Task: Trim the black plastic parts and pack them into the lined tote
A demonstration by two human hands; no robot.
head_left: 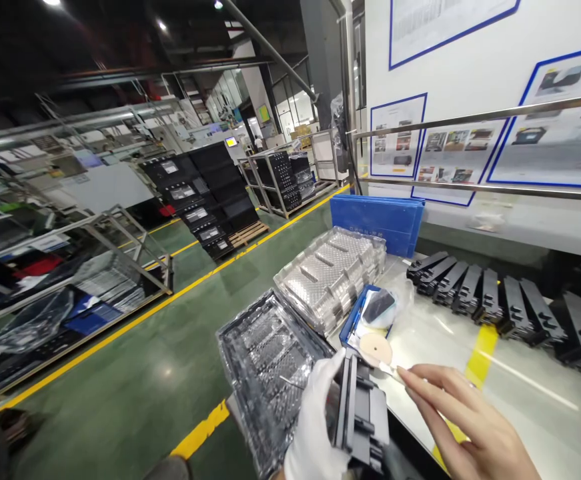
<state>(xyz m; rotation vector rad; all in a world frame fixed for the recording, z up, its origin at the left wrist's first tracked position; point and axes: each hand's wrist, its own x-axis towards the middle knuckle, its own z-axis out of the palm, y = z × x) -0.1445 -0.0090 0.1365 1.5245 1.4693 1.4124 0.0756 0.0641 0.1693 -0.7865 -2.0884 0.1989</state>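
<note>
Left hand [315,427] in white glove, fingers wrapped around black plastic part [363,417], held over clear blister tray [270,373]. Right hand [465,420] bare, fingers narrow on small white applicator [387,369] (tip just beside round tan pad [375,349]). Row of black parts [485,297] along steel bench [520,393].

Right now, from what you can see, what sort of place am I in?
Likely a factory assembly or packing area: a green painted floor with yellow lane lines, steel racks of black plastic parts, and clear plastic blister trays on a steel workbench.
</note>
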